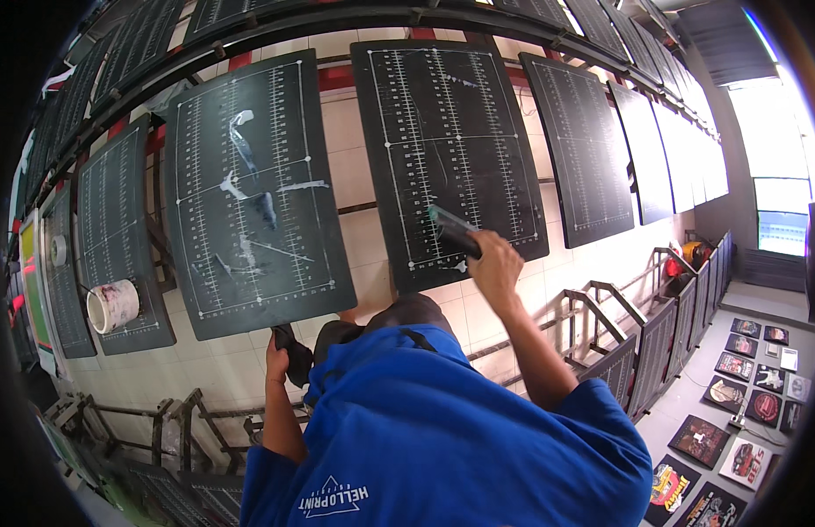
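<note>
Both hands are closed on something: the right hand (493, 262) is wrapped around a dark cylindrical tool (454, 230) with a pale green end, pressed onto the lower part of the black ruled platen (447, 149) straight ahead; the left hand (276, 358) hangs lower, bunching a dark cloth (293, 353) just under the neighbouring platen (253, 189), which carries whitish smears.

Largest first: the platens are flat, stiff boards fixed on a rack, so I judge they do not shift under pressure and need no holding; the tool looks rigid and fairly light, best taken around its dark barrel as it is now, though its surface may be slick; the cloth is soft and limp, and any fistful secures it.

A white cup (114, 305) sits on a narrower platen (117, 237) to the left, well apart from both hands.

The blue shirt (442, 430) hides the space below the platens; the tool's working end and exact kind are hard to make out; the prints on the floor (741, 430) at right are too small to read; the fisheye rim cuts off the far racks.
</note>
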A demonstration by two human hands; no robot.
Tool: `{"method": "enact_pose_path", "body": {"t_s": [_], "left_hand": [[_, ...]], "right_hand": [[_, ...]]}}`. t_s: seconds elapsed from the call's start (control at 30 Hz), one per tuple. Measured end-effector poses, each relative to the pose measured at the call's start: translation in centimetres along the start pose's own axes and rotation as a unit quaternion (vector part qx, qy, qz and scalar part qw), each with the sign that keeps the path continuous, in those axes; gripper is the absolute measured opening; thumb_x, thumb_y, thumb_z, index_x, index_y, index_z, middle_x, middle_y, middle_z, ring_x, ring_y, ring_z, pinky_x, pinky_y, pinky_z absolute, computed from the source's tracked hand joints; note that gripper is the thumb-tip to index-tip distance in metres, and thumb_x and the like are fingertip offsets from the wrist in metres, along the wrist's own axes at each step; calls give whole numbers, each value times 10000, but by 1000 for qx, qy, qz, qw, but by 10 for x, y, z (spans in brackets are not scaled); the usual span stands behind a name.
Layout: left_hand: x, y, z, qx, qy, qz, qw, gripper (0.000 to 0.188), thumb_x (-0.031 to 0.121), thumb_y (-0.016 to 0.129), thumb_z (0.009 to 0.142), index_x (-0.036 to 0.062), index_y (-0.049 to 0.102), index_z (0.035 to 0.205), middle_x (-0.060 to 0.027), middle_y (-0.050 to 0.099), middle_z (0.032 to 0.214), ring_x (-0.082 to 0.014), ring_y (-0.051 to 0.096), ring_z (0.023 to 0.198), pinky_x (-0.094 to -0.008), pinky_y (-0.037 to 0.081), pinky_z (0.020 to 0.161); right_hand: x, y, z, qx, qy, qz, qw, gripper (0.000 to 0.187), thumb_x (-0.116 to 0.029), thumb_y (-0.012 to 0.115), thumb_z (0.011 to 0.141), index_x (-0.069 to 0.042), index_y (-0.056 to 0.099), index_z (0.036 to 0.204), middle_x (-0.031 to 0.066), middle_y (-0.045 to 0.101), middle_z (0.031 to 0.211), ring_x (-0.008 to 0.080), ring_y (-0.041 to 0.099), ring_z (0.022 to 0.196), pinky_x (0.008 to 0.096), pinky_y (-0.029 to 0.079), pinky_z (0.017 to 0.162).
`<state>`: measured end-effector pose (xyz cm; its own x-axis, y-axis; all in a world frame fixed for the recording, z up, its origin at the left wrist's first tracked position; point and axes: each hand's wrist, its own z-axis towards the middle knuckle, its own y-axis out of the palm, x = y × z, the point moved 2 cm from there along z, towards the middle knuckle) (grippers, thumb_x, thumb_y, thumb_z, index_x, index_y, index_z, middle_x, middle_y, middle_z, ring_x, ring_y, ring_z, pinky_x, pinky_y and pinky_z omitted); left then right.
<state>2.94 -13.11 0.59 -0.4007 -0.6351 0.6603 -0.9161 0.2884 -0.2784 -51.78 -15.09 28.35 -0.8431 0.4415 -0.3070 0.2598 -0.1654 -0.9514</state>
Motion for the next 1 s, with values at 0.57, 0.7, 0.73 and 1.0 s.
{"method": "enact_pose_path", "body": {"t_s": [0.57,0.7,0.73,1.0], "left_hand": [[-246,-88,-75,138,-53,-202,968,749,-77,375,751,31,434,1490,-165,633,1271,-271,611,1125,-306,460,982],[-213,-63,-95,110,-99,-290,946,719,-74,353,767,22,436,1474,-146,640,1215,-265,617,1097,-344,472,996],[-209,-59,-99,127,-135,-287,940,769,-81,368,741,28,411,1501,-141,645,1210,-264,616,1094,-328,462,1004],[-216,-46,-81,175,-211,-114,955,573,-84,471,774,-49,400,1341,-235,592,1246,-349,596,1156,-400,442,1041]], "right_hand": [[-307,70,94,-256,-72,370,890,267,-153,669,724,37,679,911,92,628,678,155,598,630,329,464,610],[-382,112,58,-72,-319,123,937,348,-168,683,800,-101,691,1141,120,679,1077,319,661,1013,448,540,837],[-389,128,42,-83,-352,7,932,348,-139,677,796,-98,689,1141,121,663,1036,312,652,1007,439,552,802],[-389,105,64,-124,-293,39,947,347,-177,677,758,-128,726,1098,142,697,1049,309,680,992,439,553,818]]}}
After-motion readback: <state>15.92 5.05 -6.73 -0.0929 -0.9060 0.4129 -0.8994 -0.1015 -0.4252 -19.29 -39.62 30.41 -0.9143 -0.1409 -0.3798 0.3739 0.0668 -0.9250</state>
